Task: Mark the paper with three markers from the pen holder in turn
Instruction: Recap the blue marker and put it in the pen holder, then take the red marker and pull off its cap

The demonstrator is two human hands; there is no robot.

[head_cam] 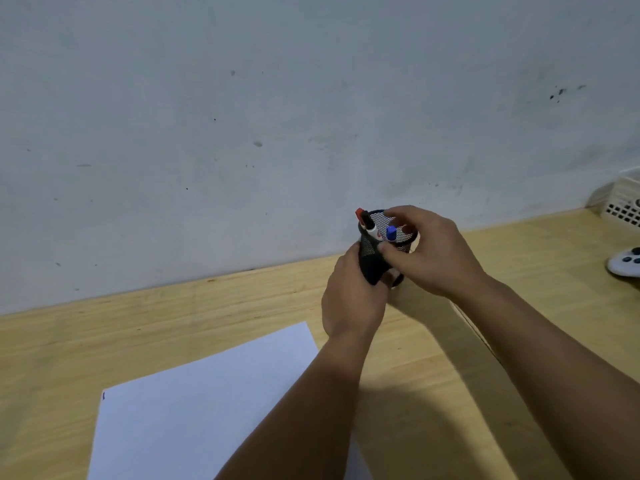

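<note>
Head view: pen holder (398, 242) at far right of desk (138, 334), w/ left hand (353, 296) wrapped round its base. Right hand (426, 251) grip parted over blue marker (391, 233); pinch cap, lift straight, brace holder. Paper (207, 403) near left.

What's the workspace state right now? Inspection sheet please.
Surface: wooden table, against a scuffed wall.
Job's things: black mesh pen holder, tilted, holds red-capped marker and blue-capped marker; paper near the front, small mark at its left edge.
Clutter: white controller, white basket, far right.
Grips: left hand wraps the holder; right hand over its rim.
Cables: nothing seen.
Surroundings: nothing else seen.
</note>
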